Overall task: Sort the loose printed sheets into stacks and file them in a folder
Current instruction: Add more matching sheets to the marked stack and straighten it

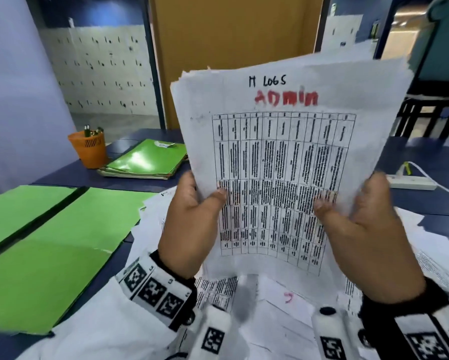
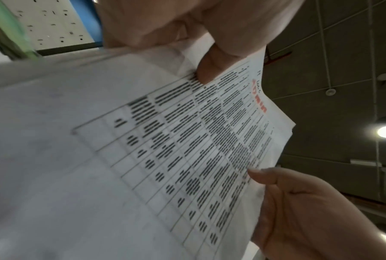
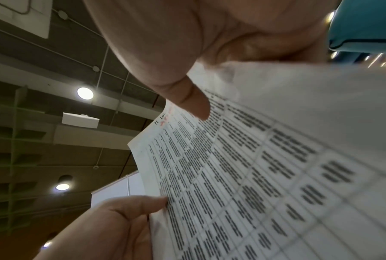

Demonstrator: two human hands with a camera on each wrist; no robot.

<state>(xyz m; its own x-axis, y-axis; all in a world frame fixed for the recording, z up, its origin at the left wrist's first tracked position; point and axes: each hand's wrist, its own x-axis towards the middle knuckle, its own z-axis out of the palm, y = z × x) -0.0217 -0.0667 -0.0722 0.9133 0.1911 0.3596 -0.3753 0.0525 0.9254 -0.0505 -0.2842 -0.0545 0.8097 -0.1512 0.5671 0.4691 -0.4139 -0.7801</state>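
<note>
printed sheets (image 1: 283, 162), a bundle headed "admin", stand upright above the table (image 1: 150, 183), pinched at both side edges: left hand (image 1: 192, 224) and right hand (image 1: 369, 229), thumbs in front, fingers curled behind. loose pages (image 1: 283, 307) lie beneath. an open green folder (image 1: 49, 255) lies left; an orange cup (image 1: 89, 149) holds pens.

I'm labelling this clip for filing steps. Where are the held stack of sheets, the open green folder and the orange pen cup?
held stack of sheets (image 1: 283, 162), head view, printed table on the top sheet.
open green folder (image 1: 70, 245), head view, bare right-hand flap.
orange pen cup (image 1: 89, 152), head view, its side wall.
</note>
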